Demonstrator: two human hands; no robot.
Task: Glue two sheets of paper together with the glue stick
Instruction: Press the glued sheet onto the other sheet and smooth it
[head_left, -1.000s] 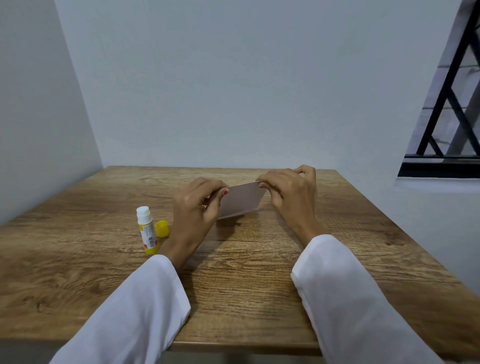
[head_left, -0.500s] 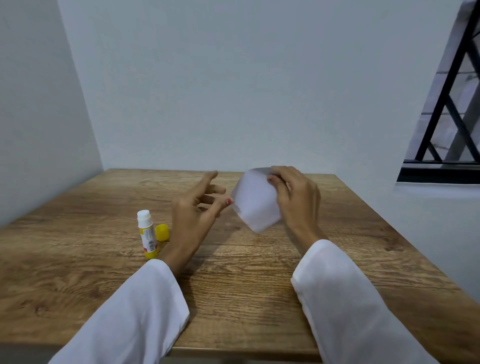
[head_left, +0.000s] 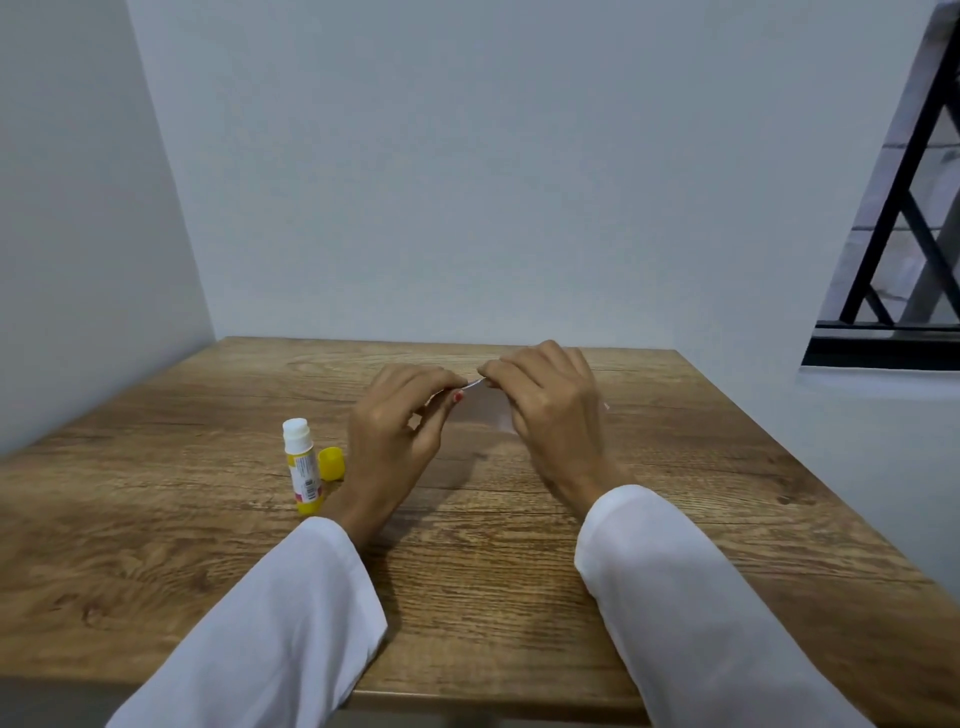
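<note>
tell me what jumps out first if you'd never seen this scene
Two hands meet mid-table, the left hand and right hand both pinching a small pale paper just above the wooden table. Left of them stands an uncapped glue stick, its yellow cap beside it.

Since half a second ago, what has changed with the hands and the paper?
The left hand, then open and off the paper, has closed its grip on the small pale paper sheet again. The right hand keeps its pinch; the sheet turned from facing the camera to nearly edge-on. The uncapped yellow-and-white glue stick and yellow plastic cap stayed put.
</note>
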